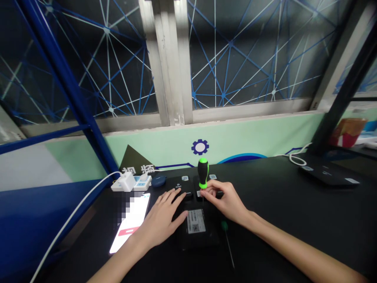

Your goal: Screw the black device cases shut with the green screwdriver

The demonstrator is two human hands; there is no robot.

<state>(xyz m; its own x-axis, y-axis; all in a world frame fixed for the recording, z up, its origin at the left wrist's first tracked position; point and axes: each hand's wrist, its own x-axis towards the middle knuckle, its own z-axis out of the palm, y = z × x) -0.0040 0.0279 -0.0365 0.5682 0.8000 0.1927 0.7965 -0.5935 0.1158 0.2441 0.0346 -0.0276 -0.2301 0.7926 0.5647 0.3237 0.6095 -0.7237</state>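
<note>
My right hand pinches a screwdriver with a black and bright green handle near the base of that handle. The screwdriver stands upright, its thin shaft pointing down at the far edge of a black box-shaped device. A white label with printed codes lies on the device's top. My left hand is spread flat, palm down, with its thumb at the label's left edge. Whether the screwdriver tip touches a screw is too small to tell. A second screwdriver with a dark green handle lies right of the device.
A lit phone lies left of my left hand. Behind it are a power strip with a white charger and a dark blue case. More black devices sit at the back; another flat black device lies far right.
</note>
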